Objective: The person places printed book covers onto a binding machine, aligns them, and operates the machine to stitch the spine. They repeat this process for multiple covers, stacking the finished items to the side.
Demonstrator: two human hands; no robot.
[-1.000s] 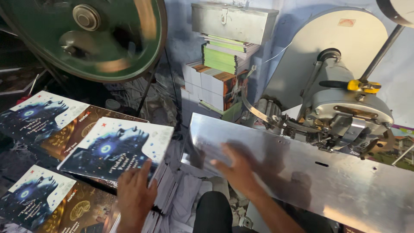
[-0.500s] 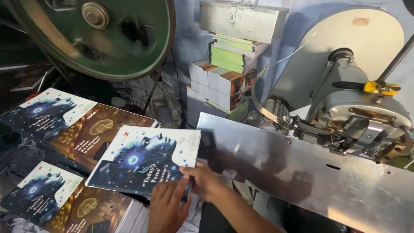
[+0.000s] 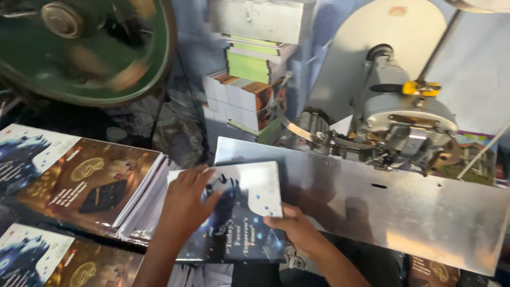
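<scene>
I hold a booklet (image 3: 249, 212) with a dark blue and white cover at the left end of the slanted metal plate (image 3: 382, 207). My left hand (image 3: 186, 204) lies flat on the cover's left part, fingers spread. My right hand (image 3: 297, 228) grips the booklet's right edge from below. The booklet partly overlaps the plate's lower left corner. Stacks of open covers (image 3: 85, 183) in brown and blue lie to the left.
A stitching machine head (image 3: 404, 127) with a yellow knob sits behind the plate. A large green flywheel (image 3: 79, 48) blurs at the top left. Piles of bound booklets (image 3: 249, 90) stand at the back centre under a grey box (image 3: 265, 18).
The booklet has moved right from the stack onto the metal plate's left end. Both hands travelled with it, the left now flat on the cover.
</scene>
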